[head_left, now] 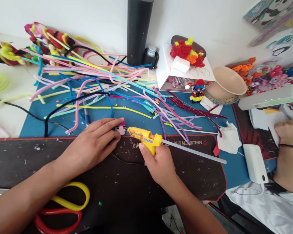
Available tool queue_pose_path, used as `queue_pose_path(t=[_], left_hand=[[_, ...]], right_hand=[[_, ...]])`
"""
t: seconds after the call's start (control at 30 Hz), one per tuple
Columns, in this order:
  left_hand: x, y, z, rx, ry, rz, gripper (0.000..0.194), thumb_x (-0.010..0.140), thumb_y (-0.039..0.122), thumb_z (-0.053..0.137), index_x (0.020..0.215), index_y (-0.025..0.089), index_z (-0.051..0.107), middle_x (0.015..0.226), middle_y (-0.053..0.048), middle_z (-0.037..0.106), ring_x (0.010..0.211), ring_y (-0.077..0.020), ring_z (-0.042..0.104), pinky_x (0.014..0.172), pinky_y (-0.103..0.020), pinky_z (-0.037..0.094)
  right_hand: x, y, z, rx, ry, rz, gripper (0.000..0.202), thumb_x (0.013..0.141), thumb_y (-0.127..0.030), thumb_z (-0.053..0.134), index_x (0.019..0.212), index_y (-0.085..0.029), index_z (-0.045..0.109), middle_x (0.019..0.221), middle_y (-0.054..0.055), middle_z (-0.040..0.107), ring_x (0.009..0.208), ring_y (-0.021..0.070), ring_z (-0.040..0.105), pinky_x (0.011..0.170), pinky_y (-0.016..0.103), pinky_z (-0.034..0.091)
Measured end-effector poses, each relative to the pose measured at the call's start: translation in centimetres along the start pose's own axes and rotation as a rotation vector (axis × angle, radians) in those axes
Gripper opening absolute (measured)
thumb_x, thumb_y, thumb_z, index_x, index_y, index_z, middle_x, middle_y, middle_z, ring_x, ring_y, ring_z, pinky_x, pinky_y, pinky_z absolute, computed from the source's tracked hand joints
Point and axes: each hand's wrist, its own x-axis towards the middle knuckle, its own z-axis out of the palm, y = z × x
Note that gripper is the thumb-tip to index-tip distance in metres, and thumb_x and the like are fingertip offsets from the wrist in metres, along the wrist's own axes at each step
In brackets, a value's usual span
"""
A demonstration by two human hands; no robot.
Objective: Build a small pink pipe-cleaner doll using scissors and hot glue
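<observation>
My right hand [161,162] is wrapped round the handle of a yellow hot glue gun [144,137], its stained nozzle pointing left. A long translucent glue stick [195,151] sticks out of the gun's back end. Just left of the nozzle, my left hand [100,139] closes its fingertips on a small pink-and-white piece [120,127], partly covered by the fingers; its kind I cannot make out. Behind both hands, pipe cleaners [95,81] in many colours lie in a loose heap on the blue mat [31,122].
Scissors with yellow and red handles [84,195] lie by my left forearm on the dark mat [127,195]. A white box [185,74] carries red flowers, with a beige bowl [230,79] beside it. At right are a white power bank [255,162] and another person's arm [286,162].
</observation>
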Motion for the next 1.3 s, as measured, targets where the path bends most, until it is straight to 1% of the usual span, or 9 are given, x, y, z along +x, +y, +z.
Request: queue_pose_path(t=[0.23, 0.4, 0.67, 0.77, 0.87, 1.03, 1.3], left_hand=[[-0.10, -0.06, 0.03, -0.011, -0.005, -0.009, 0.011, 0.105, 0.015, 0.063, 0.105, 0.020, 0.073, 0.158, -0.016, 0.068, 0.139, -0.0344, 0.068, 0.117, -0.052, 0.057], [-0.13, -0.13, 0.12, -0.015, -0.005, -0.013, 0.012, 0.105, 0.015, 0.062, 0.106, 0.020, 0.073, 0.158, -0.016, 0.068, 0.140, -0.0349, 0.068, 0.118, -0.054, 0.056], [-0.31, -0.28, 0.22, -0.019, -0.005, -0.009, 0.011, 0.105, 0.015, 0.063, 0.108, 0.020, 0.073, 0.160, -0.016, 0.067, 0.142, -0.0351, 0.067, 0.119, -0.053, 0.055], [-0.34, -0.31, 0.26, -0.028, -0.005, -0.014, 0.011, 0.105, 0.015, 0.064, 0.107, 0.021, 0.073, 0.160, -0.015, 0.067, 0.142, -0.0346, 0.067, 0.119, -0.053, 0.055], [-0.32, -0.29, 0.21, -0.023, -0.008, -0.011, 0.011, 0.105, 0.014, 0.064, 0.108, 0.020, 0.073, 0.160, -0.016, 0.066, 0.141, -0.0349, 0.067, 0.119, -0.053, 0.055], [-0.16, -0.18, 0.07, 0.011, -0.009, 0.022, 0.008, 0.106, 0.013, 0.064, 0.107, 0.017, 0.071, 0.159, -0.020, 0.066, 0.139, -0.0361, 0.068, 0.118, -0.053, 0.055], [-0.07, -0.10, 0.04, 0.041, 0.002, 0.024, 0.011, 0.109, 0.017, 0.060, 0.106, 0.018, 0.071, 0.157, -0.019, 0.068, 0.138, -0.0355, 0.069, 0.115, -0.054, 0.058]], right_hand=[[-0.02, 0.02, -0.08, -0.019, 0.003, -0.010, 0.050, 0.104, -0.052, 0.058, 0.063, -0.025, 0.054, 0.051, 0.002, 0.060, 0.053, 0.0194, 0.064, 0.055, 0.029, 0.043], [-0.04, 0.17, 0.02, -0.030, 0.008, -0.019, 0.049, 0.105, -0.052, 0.059, 0.064, -0.025, 0.056, 0.052, 0.002, 0.061, 0.055, 0.0196, 0.065, 0.054, 0.028, 0.043], [-0.03, 0.20, 0.03, -0.022, 0.010, -0.015, 0.050, 0.105, -0.053, 0.059, 0.063, -0.025, 0.054, 0.054, 0.002, 0.062, 0.054, 0.0193, 0.064, 0.056, 0.029, 0.043], [-0.07, 0.17, 0.05, -0.019, 0.011, -0.007, 0.049, 0.105, -0.053, 0.059, 0.064, -0.026, 0.054, 0.053, 0.001, 0.061, 0.054, 0.0196, 0.064, 0.057, 0.030, 0.043], [-0.06, 0.17, 0.08, -0.014, 0.007, -0.004, 0.049, 0.104, -0.053, 0.058, 0.064, -0.026, 0.053, 0.051, 0.001, 0.060, 0.053, 0.0199, 0.063, 0.057, 0.030, 0.043], [-0.03, 0.14, 0.06, -0.015, 0.003, 0.004, 0.049, 0.104, -0.053, 0.058, 0.063, -0.027, 0.052, 0.051, 0.001, 0.060, 0.053, 0.0199, 0.062, 0.057, 0.031, 0.042], [-0.05, 0.26, 0.23, -0.034, 0.026, -0.014, 0.049, 0.103, -0.053, 0.059, 0.063, -0.027, 0.048, 0.049, 0.001, 0.056, 0.048, 0.0188, 0.056, 0.054, 0.031, 0.038]])
